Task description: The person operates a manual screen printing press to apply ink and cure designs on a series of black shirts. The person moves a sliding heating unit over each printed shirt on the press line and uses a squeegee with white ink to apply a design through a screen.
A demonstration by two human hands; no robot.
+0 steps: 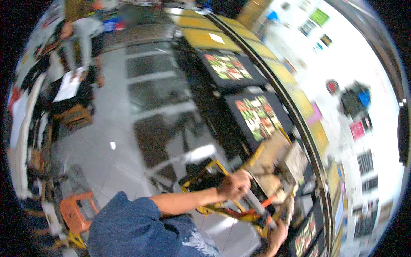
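Observation:
My left hand [235, 185] is closed at the upper end of a grey bar [256, 203] that slants down to the right. Close to the bar's lower, orange-marked end is my right hand [278, 235], fingers curled; blur hides exactly how it grips. Just beyond my hands, a tan wooden box-like piece [293, 162] and a tan board [269, 154] lie over the row of flat stands. Black cloths with red, green and cream prints, one cloth [225, 66] farther off and another [258, 115] nearer, are spread along that row.
A long dark rail [274, 77] runs beside the prints, with yellow panels [205, 36] along it. Yellow-edged frame parts [218, 167] stand below my left forearm. An orange stool [79, 210] is at the lower left. Another person [79, 47] sits at upper left with papers.

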